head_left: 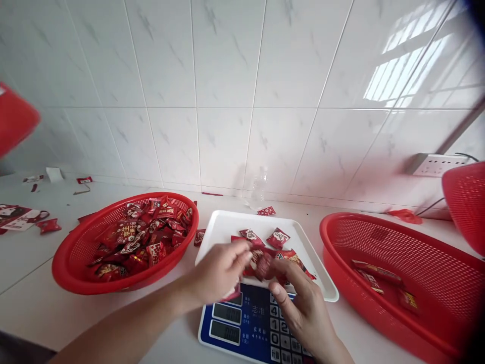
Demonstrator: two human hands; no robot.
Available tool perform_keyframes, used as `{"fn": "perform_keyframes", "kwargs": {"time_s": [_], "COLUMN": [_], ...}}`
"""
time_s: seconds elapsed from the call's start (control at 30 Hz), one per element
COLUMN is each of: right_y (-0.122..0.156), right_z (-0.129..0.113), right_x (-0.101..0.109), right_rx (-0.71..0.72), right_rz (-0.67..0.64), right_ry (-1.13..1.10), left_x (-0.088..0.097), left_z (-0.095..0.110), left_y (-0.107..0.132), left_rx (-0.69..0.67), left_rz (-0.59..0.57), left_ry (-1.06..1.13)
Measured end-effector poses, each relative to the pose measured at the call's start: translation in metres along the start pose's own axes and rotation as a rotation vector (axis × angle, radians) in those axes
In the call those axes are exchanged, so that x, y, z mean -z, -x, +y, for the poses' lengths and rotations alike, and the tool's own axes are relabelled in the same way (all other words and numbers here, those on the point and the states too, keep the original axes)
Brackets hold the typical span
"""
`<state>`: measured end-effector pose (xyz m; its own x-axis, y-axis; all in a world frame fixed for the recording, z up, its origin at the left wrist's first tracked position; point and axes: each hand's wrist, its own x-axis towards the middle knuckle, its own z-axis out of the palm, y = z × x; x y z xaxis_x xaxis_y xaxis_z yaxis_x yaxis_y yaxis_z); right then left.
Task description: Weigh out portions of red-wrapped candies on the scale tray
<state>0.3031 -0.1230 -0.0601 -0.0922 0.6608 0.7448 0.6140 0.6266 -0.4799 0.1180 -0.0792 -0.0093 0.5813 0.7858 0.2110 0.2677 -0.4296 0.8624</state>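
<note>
My left hand [217, 273] and my right hand [303, 308] meet over the front of a white tray [227, 225] that sits on a blue digital scale [246, 323]. Both hands pinch small red candy packets [261, 263] held between them above the tray. A few more red packets [278, 237] lie loose on the tray. A red basket [71, 263] left of the scale is heaped with several red candy packets [144, 235].
A second red basket [397, 242] at the right holds a few flat red packages [379, 275]. Another red basket [468, 202] stands at the far right near a wall socket [435, 164]. Stray wrappers [47, 226] lie on the white counter at left. A blurred red object [15, 119] hangs at the upper left.
</note>
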Motion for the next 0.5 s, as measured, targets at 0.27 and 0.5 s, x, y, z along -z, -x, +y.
{"fn": "perform_keyframes", "kwargs": {"time_s": [0.27,0.5], "right_y": [0.002,-0.003], "right_z": [0.001,-0.001], "right_x": [0.0,0.002], "right_rx": [-0.134,-0.324], "right_rz": [0.071,0.117], "right_ry": [0.057,0.08], "left_x": [-0.024,-0.003], "left_z": [-0.004,-0.011], "left_y": [0.002,0.002], "left_rx": [0.022,0.257], "left_rz": [0.029,0.201], "left_ry": [0.283,0.946]}}
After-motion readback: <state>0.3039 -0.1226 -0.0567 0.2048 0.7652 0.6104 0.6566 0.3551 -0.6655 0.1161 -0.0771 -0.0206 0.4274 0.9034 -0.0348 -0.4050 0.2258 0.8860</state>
